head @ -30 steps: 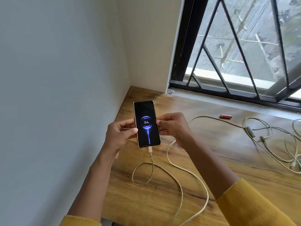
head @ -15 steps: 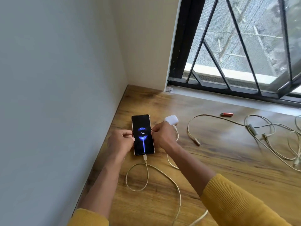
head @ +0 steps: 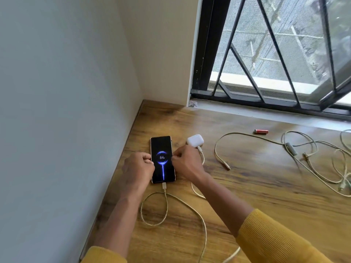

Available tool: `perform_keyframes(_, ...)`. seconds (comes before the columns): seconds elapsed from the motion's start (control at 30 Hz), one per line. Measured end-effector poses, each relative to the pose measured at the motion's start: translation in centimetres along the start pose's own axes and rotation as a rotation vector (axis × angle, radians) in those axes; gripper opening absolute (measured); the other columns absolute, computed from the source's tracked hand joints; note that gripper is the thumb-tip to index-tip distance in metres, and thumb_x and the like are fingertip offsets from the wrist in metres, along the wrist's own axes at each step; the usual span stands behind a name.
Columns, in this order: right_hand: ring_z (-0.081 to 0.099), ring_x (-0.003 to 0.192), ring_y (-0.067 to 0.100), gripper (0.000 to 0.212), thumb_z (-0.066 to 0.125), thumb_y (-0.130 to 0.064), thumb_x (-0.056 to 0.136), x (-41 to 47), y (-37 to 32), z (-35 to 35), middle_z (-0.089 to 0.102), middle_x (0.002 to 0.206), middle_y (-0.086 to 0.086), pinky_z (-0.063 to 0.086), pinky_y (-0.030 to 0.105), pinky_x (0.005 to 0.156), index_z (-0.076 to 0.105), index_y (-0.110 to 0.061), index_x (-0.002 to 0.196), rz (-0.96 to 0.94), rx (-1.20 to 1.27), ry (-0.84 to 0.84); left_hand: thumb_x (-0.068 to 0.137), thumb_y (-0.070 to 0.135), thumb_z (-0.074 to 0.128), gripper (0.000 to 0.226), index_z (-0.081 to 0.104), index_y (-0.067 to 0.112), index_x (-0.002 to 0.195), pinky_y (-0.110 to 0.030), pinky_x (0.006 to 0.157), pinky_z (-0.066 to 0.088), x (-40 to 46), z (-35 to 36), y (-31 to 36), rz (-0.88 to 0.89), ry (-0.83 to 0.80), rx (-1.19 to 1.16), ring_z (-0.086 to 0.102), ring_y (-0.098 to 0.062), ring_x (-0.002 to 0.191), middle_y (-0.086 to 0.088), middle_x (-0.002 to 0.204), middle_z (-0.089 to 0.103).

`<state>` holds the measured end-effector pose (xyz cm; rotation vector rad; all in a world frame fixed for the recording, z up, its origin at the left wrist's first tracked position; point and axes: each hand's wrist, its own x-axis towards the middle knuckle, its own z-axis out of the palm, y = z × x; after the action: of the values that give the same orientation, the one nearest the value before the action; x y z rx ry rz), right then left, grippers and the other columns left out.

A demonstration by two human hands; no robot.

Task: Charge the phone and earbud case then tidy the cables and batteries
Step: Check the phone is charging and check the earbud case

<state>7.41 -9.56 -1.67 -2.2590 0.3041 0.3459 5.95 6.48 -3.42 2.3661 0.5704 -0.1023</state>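
I see the phone lying flat, screen up, on the desk, near the left wall. Screen lit: blue ring, "84", a blue line running down to the near edge. A cable is plugged into that near end; it makes a loop on the desk, then runs off toward the near edge of view.

Left hand sits at the phone's left edge, fingers curled in against it. Right hand is at the right edge, fingertips pinched on the side of the phone. Both hands grasp the phone by its long sides; it rests on the desk between them. Yellow sleeves at the near edge.

Earbud case, white, lies just right of the phone and a little farther, just beyond the right hand. A second cable is plugged into it and passes under the right wrist.

Farther right: a loose cable curved on the desk, its free plug end pointing near-right. A red battery lies far, close to the window sill. A tangle of cables is at the right edge. Window with black bars is beyond.
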Motion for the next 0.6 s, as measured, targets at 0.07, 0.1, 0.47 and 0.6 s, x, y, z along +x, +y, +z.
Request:
perform_keyframes(0.07,0.054,0.058,0.020,0.017,0.060,-0.008,0.081,-0.1,0.4,-1.0,0.061,0.060,0.006,0.043,0.028,0.052,0.066,-0.003,0.067,-0.053,0.032,0.035,0.090,0.009,0.076,0.021,0.080,0.018,0.109,-0.028,0.075,0.054,0.0,0.0,0.4,0.034,0.018,0.011,0.073,-0.017,0.091,0.002,0.098,0.078)
perform_keyframes(0.1,0.063,0.067,0.022,0.015,0.061,-0.008,0.083,-0.1,0.7,-1.8,0.070,0.070,0.009,0.050,0.035,0.060,0.073,-0.002,0.075,-0.091,0.055,0.072,0.090,0.010,0.077,0.025,0.078,0.018,0.114,-0.031,0.079,0.057,0.0,0.1,0.8,0.072,0.033,0.014,0.072,-0.017,0.093,0.001,0.102,0.078)
perform_keyframes(0.47,0.070,0.094,0.022,0.034,0.062,-0.005,0.089,4.5,4.8,-8.1,0.077,0.103,0.008,0.057,0.037,0.086,0.077,-0.011,0.120,-0.027,0.002,0.234,0.093,0.016,0.077,0.040,0.070,0.014,0.133,-0.005,0.076,0.043,-0.6,4.6,8.1,0.421,-0.154,-0.022,0.064,-0.006,0.080,0.003,0.119,0.065)
perform_keyframes(0.6,0.070,0.099,0.023,0.051,0.072,0.006,0.080,5.5,5.1,-8.3,0.073,0.113,0.012,0.061,0.043,0.088,0.071,-0.009,0.129,-0.039,0.028,0.127,0.086,0.011,0.082,0.050,0.066,0.010,0.134,-0.029,0.093,0.050,0.3,6.0,9.6,0.425,-0.159,0.068,0.065,-0.023,0.105,-0.004,0.125,0.063)
